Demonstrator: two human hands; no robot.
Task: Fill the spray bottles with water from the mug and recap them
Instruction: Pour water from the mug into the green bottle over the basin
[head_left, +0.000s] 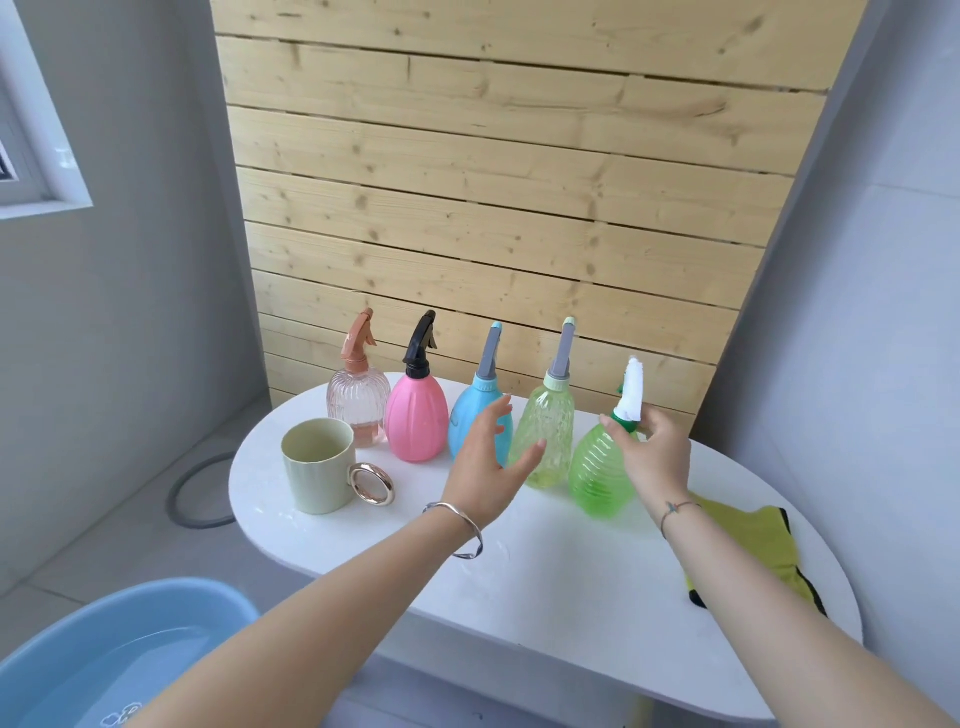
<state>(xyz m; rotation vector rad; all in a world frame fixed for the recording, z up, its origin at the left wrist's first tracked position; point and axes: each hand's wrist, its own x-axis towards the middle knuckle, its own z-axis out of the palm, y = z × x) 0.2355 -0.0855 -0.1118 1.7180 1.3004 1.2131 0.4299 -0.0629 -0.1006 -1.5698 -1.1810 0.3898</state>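
Five spray bottles are standing upright in a row at the back of the white oval tabletop (545, 571), all w/ sprayer heads on. From the left they are the clear pink ribbed bottle (358, 400), pink bottle (415, 421), blue bottle (470, 415), yellow-green bottle (550, 431) and green bottle (597, 478). The green one is sitting nearest the camera and leaning a bit.

R hand (652, 452) is reaching over the green bottle's neck. Its grip is pinching the green collar just under the white sprayer head (634, 387), thumb on one side, fingers on the other.

L hand (485, 467) is hovering in front of the blue and yellow-green bottles w/ its grip spread, fingers straight and apart, holding nothing. Can't tell if it's touching either bottle. A silver bangle (462, 525) is sitting on that wrist.

The pale green mug (317, 467) w/ a gold ring handle is standing on the tabletop just in front of the clear pink ribbed bottle, well apart from both hands.

A yellow cloth (753, 545) w/ dark trim is lying at the tabletop's right end. A blue basin (78, 649) holding water is sitting low at the left.
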